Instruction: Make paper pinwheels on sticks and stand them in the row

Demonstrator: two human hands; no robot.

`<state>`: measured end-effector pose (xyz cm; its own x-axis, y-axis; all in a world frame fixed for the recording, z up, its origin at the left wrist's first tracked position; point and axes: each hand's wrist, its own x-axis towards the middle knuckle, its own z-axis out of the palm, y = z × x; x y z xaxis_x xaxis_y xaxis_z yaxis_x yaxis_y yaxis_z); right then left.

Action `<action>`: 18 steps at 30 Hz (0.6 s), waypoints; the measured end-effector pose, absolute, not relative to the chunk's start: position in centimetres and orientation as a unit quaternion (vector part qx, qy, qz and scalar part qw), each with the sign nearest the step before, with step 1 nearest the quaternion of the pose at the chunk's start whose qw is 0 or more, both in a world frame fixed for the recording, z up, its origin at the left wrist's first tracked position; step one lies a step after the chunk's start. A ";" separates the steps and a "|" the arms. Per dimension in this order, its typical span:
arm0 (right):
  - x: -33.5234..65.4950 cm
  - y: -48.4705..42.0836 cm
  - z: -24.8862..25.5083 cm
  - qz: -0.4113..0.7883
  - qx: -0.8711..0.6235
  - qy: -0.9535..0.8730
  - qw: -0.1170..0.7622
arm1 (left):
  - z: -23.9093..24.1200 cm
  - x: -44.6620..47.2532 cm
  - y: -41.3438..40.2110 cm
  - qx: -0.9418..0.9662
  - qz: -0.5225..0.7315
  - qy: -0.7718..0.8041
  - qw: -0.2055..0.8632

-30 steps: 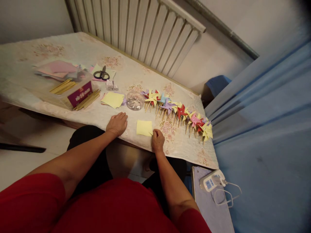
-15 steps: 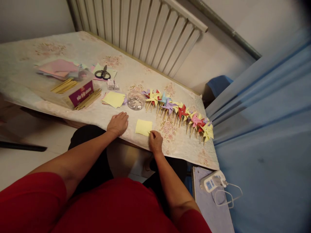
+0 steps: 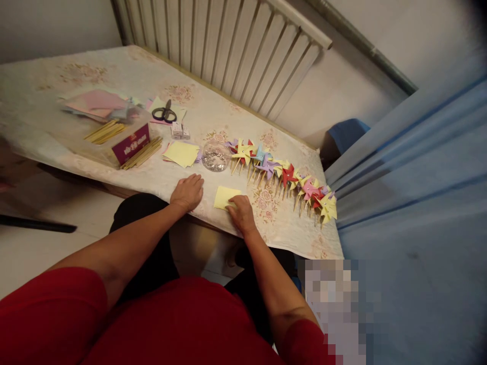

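Note:
My left hand (image 3: 188, 191) lies palm down near the table's front edge, fingers stretched out, holding nothing. To its right a square of yellow paper (image 3: 222, 196) lies flat. Over that sheet's right part is my right hand (image 3: 242, 214), its thumb and fingers curled toward each other at the paper; anything between the fingertips is too small to make out. Beyond the sheet sits a round clear container (image 3: 215, 156) of small shiny pieces. A stack of yellow paper squares (image 3: 181, 153) lies left of the container.
Several paper pinwheels (image 3: 288, 175) on sticks form a row at the right. Leftward are wooden sticks (image 3: 141, 153), a purple-labelled box (image 3: 131, 144), small white boxes (image 3: 180, 131), scissors (image 3: 165, 112) and coloured sheets (image 3: 96, 104). A radiator (image 3: 213, 45) stands behind the table; a blue curtain (image 3: 411, 203) hangs right.
My right hand has moved from the right edge of the yellow sheet to over its right part, fingers now more curled. My left hand stays flat. The view has shifted slightly.

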<state>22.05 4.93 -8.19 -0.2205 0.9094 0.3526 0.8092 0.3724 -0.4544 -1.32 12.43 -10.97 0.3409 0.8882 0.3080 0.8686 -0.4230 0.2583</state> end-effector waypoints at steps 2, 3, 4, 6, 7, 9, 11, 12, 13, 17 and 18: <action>21.6 5.5 -8.2 0.097 -0.545 -0.790 0.264 | -10.9 -1.3 12.4 0.817 0.204 0.539 0.029; 21.4 5.8 -8.3 0.100 -0.543 -0.793 0.256 | -10.9 -1.3 12.4 0.815 0.205 0.540 0.031; 21.2 6.0 -8.5 0.102 -0.543 -0.796 0.249 | -10.9 -1.3 12.4 0.815 0.206 0.541 0.033; 21.0 6.3 -8.9 0.104 -0.544 -0.798 0.236 | -11.0 -1.3 12.4 0.813 0.207 0.543 0.036; 20.9 6.3 -9.1 0.104 -0.546 -0.799 0.231 | -11.0 -1.3 12.4 0.813 0.206 0.543 0.036; 20.8 6.4 -9.4 0.103 -0.550 -0.798 0.225 | -11.0 -1.3 12.4 0.813 0.203 0.544 0.035; 20.8 6.4 -9.6 0.102 -0.552 -0.797 0.223 | -11.1 -1.3 12.4 0.813 0.204 0.544 0.033; 20.8 6.5 -9.6 0.103 -0.553 -0.797 0.220 | -11.1 -1.3 12.4 0.812 0.206 0.544 0.033; 20.8 6.5 -9.6 0.103 -0.554 -0.797 0.218 | -11.2 -1.3 12.4 0.812 0.207 0.545 0.032; 20.8 6.6 -9.6 0.110 -0.560 -0.793 0.215 | -11.3 -1.3 12.5 0.813 0.206 0.543 0.030; 20.8 6.7 -9.6 0.113 -0.561 -0.791 0.217 | -11.3 -1.3 12.5 0.813 0.206 0.543 0.030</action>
